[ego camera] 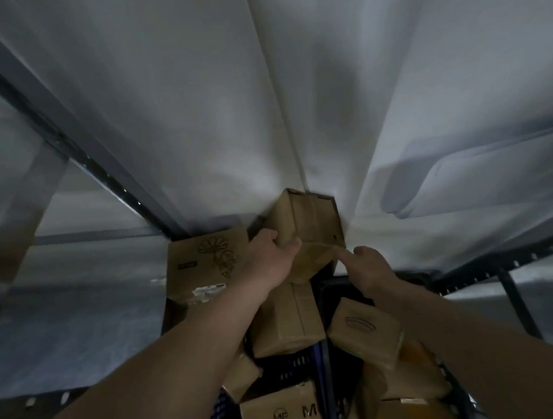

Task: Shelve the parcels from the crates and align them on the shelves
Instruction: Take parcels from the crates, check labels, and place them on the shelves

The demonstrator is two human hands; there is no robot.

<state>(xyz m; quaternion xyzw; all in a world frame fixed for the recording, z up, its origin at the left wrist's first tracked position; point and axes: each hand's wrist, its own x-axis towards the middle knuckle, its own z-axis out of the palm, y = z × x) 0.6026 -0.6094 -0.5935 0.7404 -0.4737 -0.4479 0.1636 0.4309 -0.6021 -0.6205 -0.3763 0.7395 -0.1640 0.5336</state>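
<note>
- The small cardboard parcel [308,231] sits at 12 o'clock of the frame centre, raised above the crates and tilted, its far edge pressed against the white sheeting [186,99].
- My left hand [267,262] grasps it from 9 o'clock, fingers wrapped over the near-left corner and thumb along the near face.
- My right hand [369,266] is released: forefinger extended, tip at or just short of the parcel's lower edge at 5 o'clock; I cannot tell whether it touches.
- Judgement: stiff, taped, light enough for one hand; hold opposite side faces, since the corner grip risks rotation.
- Below at 6 o'clock, a taller parcel [286,318] stands upright; a printed carton [205,262] lies at 9 o'clock.
- A blue crate [223,418] and a black crate [329,293] hold further parcels.
</note>
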